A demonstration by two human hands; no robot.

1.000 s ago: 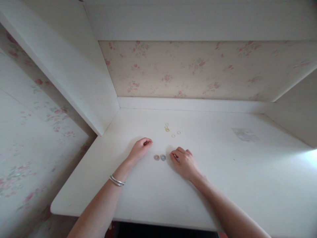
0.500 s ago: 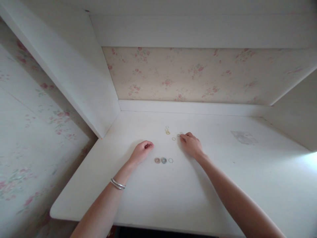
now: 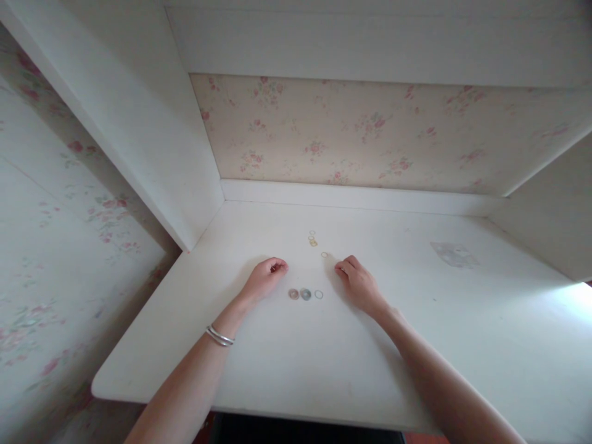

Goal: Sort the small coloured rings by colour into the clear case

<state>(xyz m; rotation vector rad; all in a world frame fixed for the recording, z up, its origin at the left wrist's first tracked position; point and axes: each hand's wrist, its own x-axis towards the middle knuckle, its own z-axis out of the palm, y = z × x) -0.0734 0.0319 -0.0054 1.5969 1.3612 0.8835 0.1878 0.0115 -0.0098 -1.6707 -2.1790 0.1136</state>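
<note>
My left hand rests on the white tabletop, thumb and fingers pinched together; whether anything is between them is hidden. Opposite it, my right hand is closed in a pinch on a small thin ring, which the fingers now cover. Between and just below the hands lie a stack of pinkish rings, a stack of grey rings and a single pale ring, side by side. Farther back is a single yellowish ring. Beyond that sit several small rings in a loose line, some yellow and overlapping.
A clear plastic bag lies flat at the right of the white table. A white side panel stands at the left, and a low ledge runs along the back below flowered wallpaper. Silver bangles circle my left wrist.
My right hand has drawn slightly back toward me. The ring that lay at its fingertips no longer shows on the table. My left hand stays in place, and the view has tilted slightly.
</note>
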